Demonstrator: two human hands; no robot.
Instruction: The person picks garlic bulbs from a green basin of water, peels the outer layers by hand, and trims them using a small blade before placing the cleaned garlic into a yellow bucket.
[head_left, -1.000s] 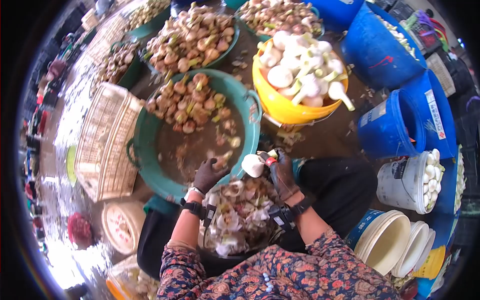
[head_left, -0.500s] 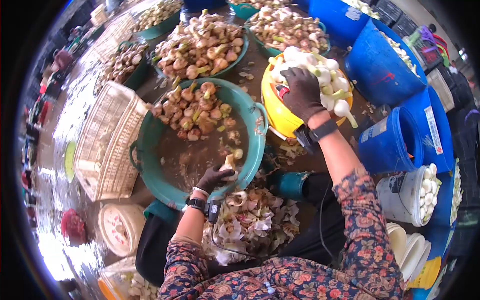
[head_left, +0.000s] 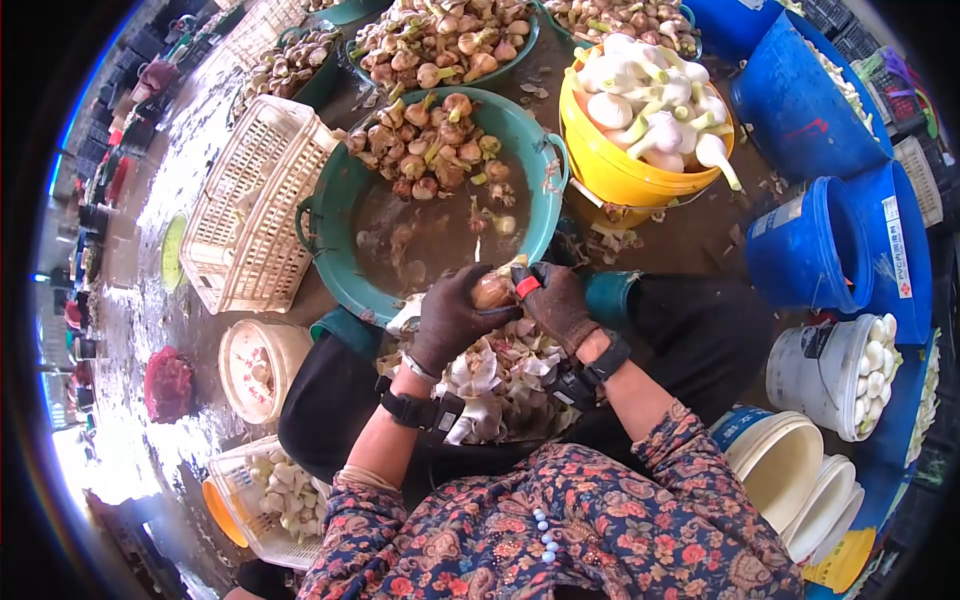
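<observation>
My left hand (head_left: 450, 322) cups one unpeeled garlic bulb (head_left: 493, 291) and my right hand (head_left: 556, 303) pinches its top, both grips closed on it above the heap of skins (head_left: 500, 385) in my lap. I think it is best to steady the bulb with my left and strip downward, so the skin falls onto the heap. The green basin (head_left: 335, 250) holds muddy water and unpeeled bulbs. The yellow bucket (head_left: 610, 180) is piled with white peeled ones, and the white bucket (head_left: 805, 380) holds more.

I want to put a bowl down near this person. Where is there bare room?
Bare ground lies between the yellow bucket and the blue bucket, with only scraps. The near half of the green tub holds little besides water. Crowded: the peelings heaped beneath left hand and right hand gripping a garlic bulb.
</observation>
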